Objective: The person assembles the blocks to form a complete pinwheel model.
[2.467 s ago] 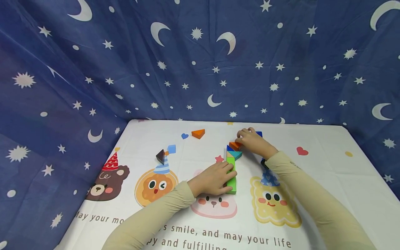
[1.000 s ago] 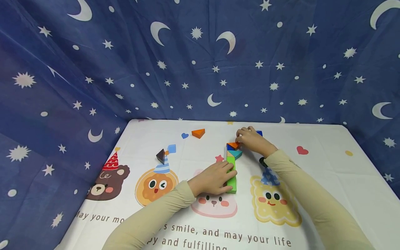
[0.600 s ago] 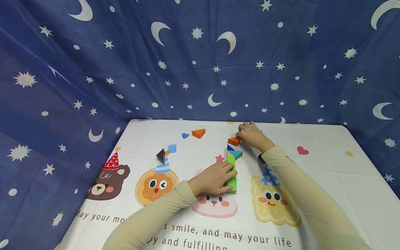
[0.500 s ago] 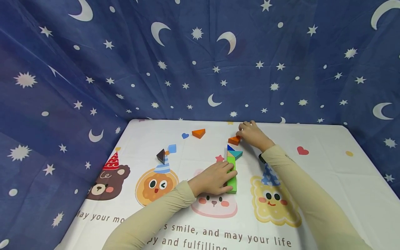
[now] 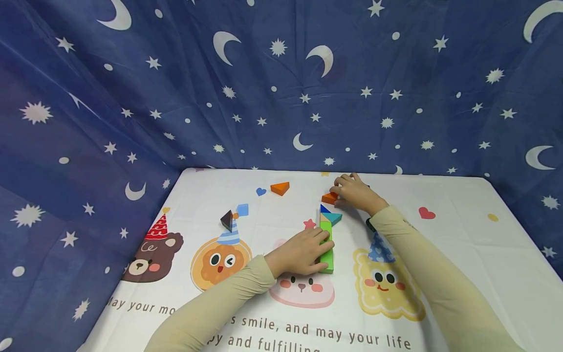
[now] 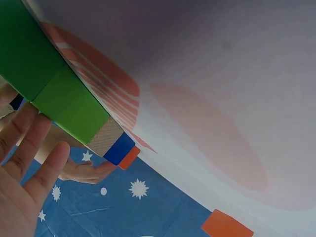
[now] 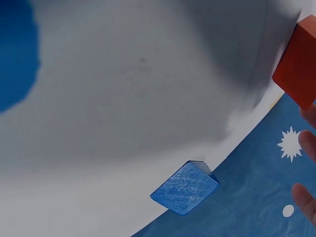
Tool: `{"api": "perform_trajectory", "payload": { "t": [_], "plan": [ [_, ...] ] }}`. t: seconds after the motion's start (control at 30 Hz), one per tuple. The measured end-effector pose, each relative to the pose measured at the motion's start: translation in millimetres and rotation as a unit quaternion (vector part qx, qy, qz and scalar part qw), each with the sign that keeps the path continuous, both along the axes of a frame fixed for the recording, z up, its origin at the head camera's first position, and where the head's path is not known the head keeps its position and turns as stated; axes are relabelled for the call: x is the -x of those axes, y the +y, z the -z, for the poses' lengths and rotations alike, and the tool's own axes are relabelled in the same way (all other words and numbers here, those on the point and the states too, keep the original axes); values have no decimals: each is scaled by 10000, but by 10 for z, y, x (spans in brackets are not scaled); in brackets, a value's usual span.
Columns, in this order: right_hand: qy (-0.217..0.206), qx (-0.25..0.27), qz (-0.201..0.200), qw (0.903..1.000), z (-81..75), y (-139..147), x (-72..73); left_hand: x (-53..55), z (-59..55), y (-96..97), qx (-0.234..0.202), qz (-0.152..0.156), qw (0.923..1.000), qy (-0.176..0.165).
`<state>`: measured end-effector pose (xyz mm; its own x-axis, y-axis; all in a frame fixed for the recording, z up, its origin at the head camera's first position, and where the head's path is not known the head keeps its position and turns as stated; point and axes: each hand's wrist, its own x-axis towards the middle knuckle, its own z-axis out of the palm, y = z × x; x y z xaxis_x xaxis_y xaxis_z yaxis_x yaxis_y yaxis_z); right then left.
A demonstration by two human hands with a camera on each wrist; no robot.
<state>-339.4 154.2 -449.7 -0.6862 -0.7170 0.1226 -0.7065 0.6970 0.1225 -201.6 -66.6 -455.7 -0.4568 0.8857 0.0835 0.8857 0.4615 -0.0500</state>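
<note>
My left hand (image 5: 303, 252) rests on a row of green blocks (image 5: 326, 261), its fingers lying fairly straight against them in the left wrist view. Beyond the green, the row goes on with a bare-wood triangle (image 5: 323, 218), a teal triangle block (image 5: 334, 218) and a blue triangle block (image 5: 324, 209). With thumb and fingers, my right hand (image 5: 356, 192) pinches an orange triangle block (image 5: 328, 198) just past the row's far end. In the right wrist view, this orange triangle block (image 7: 298, 61) shows at the right edge beside the fingertips (image 7: 306, 140).
A second orange block (image 5: 280, 188) lies at the back, left of the row. Farther left is a dark brown triangle block (image 5: 227, 221). Another blue block (image 7: 185, 188) stands behind my right hand, mostly hidden in the head view. A starry blue curtain (image 5: 264, 122) borders the printed white cloth.
My right hand has drawn the orange triangle block off the blue triangle block toward the far edge, leaving a small gap, then shifted slightly. My left hand stays in place.
</note>
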Motion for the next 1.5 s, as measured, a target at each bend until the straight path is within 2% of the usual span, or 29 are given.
{"api": "perform_trajectory", "payload": {
  "t": [0.4,0.6,0.67,0.8,0.9,1.03,1.5],
  "plan": [
    [250,-115,-91,9996,-9,48,11,1,11,7,-17,-10,10000,-2],
    [248,-64,-71,9996,-65,55,-3,-4,3,3,-3,-16,10000,-15],
    [237,54,-179,9995,-95,27,-42,-5,4,2,2,-17,10000,-31],
    [254,276,-655,9971,-164,-88,-165,-4,5,1,-9,7,10000,-19],
    [231,257,-940,9950,-218,-177,-254,-1,4,1,-18,22,10000,18],
    [166,166,-1084,9938,-234,-232,-309,0,4,4,-11,34,10000,63],
    [170,150,-915,9955,-140,-235,-332,-6,-11,-4,33,0,10000,51]
  ]
}}
